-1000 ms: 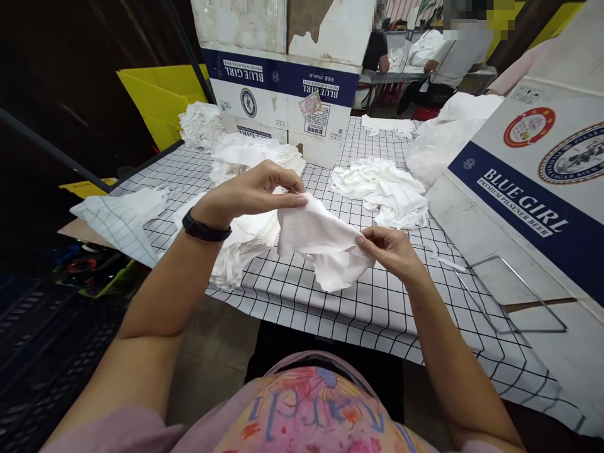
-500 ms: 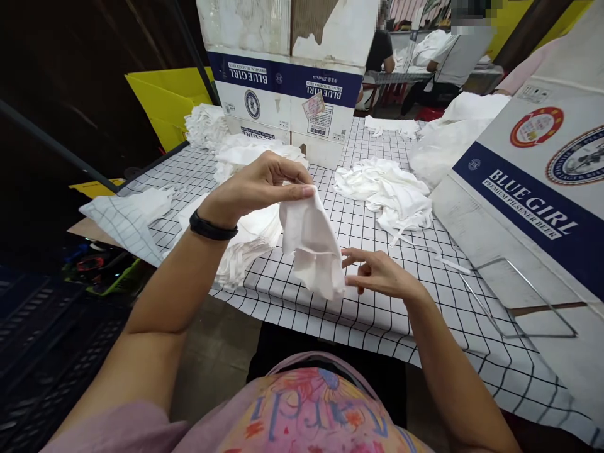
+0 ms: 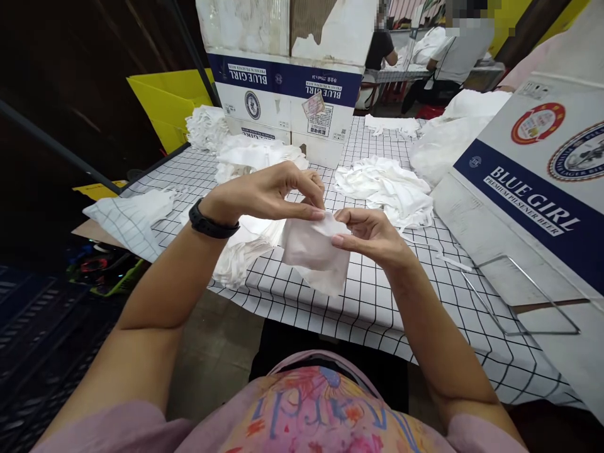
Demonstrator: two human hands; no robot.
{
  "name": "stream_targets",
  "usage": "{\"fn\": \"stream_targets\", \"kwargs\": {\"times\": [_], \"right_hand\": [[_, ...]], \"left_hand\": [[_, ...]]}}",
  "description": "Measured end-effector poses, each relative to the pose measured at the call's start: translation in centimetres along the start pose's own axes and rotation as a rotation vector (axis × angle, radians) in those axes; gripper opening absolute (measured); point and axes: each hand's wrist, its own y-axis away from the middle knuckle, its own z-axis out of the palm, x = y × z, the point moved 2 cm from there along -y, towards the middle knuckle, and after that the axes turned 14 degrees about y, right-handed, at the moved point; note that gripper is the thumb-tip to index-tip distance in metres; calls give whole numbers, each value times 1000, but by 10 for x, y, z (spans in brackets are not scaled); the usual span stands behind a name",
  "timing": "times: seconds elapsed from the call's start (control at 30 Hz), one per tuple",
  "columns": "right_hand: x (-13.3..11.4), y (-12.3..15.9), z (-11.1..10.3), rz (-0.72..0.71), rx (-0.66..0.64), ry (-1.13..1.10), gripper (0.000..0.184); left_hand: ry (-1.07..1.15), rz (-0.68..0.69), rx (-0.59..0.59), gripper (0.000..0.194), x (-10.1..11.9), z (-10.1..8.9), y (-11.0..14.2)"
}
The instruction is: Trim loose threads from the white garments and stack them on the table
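Note:
A small white piece of cloth (image 3: 314,248) hangs in front of me above the checked tablecloth, its lower edge loose and folded over. My left hand (image 3: 278,192), with a black band on the wrist, pinches the cloth's top edge between thumb and fingers. At the upper right corner, my right hand (image 3: 370,236) grips the same cloth between thumb and forefinger. Beneath and left of the cloth lies a stack of white cloth pieces (image 3: 245,251), partly hidden by my left hand. A loose heap of white cloth (image 3: 387,189) rests beyond my right hand.
Two cardboard beer boxes stand on the table, one box (image 3: 283,94) at the back and another box (image 3: 533,182) at the right. A bent metal wire frame (image 3: 523,296) is near the right box. More white cloth bundles (image 3: 207,129) lie back left. Two people sit in the background.
My right hand has risen from beside the cloth's lower edge and taken hold of its upper right corner. My left hand has moved slightly right and down, spreading the cloth wider.

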Motion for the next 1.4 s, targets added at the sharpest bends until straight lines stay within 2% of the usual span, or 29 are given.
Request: {"fn": "stream_targets", "kwargs": {"times": [0.13, 0.23, 0.37, 0.47, 0.53, 0.63, 0.7, 0.83, 0.97, 1.07, 1.17, 1.3, 1.4], "right_hand": [[1, 12, -10, 111, -143, 32, 36], [8, 23, -15, 148, -181, 35, 33], [24, 39, -23, 157, -127, 125, 36], [33, 50, -35, 171, -70, 361, 43], [33, 56, -46, 189, 29, 526, 45], [24, 62, -60, 189, 194, 691, 46], [16, 63, -65, 177, 250, 738, 48], [13, 61, -64, 203, 143, 583, 53], [26, 59, -57, 278, 22, 322, 52], [33, 59, -57, 290, -8, 275, 51], [35, 58, -62, 267, -60, 406, 46], [39, 57, -72, 260, -142, 723, 48], [35, 57, -84, 247, -130, 933, 44]], "left_hand": [[-23, 34, 88, 21, -5, -11, 6], [-26, 41, 177, 28, -7, -19, 9], [-28, 44, 256, 32, -3, -27, 13], [-29, 53, 346, 35, -1, -35, 19], [-46, 54, 384, 35, -4, -41, 23], [-92, 24, 359, 33, -10, -47, 26], [-124, 2, 325, 30, -14, -48, 26], [-144, 17, 337, 27, -19, -47, 24], [-143, 40, 375, 29, -21, -47, 24], [-146, 39, 373, 29, -22, -49, 27], [-146, 51, 391, 31, -22, -52, 30], [-169, 62, 431, 34, -18, -58, 36], [-231, 54, 424, 34, -13, -61, 40]]}}
